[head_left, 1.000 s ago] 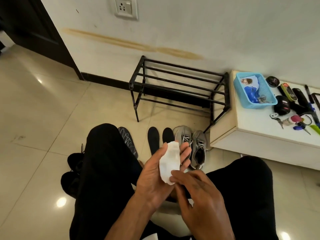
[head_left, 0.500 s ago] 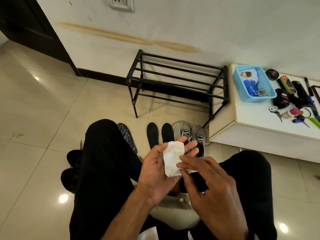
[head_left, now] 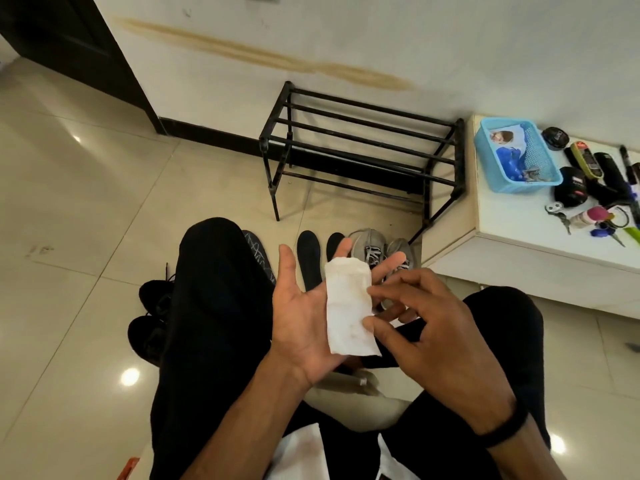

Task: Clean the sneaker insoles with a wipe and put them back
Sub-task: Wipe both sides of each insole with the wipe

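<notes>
Left hand (head_left: 304, 317) lies spread, palm up, carrying the folded wipe (head_left: 349, 306); right hand (head_left: 426, 327) pinches its 3 o'clock edge. Best to refold to a clean face before reaching the insoles (head_left: 310, 258) at 12 o'clock, beside the sneakers (head_left: 381, 245).

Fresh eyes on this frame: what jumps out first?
The folded white wipe lying across the open left hand, centre frame, with the right hand pinching its right edge. Beyond the hands, two black insoles lie on the floor beside a pair of grey lace-up sneakers, in front of a black metal shoe rack. On the right, a blue plastic basket sits on a white cabinet.
</notes>
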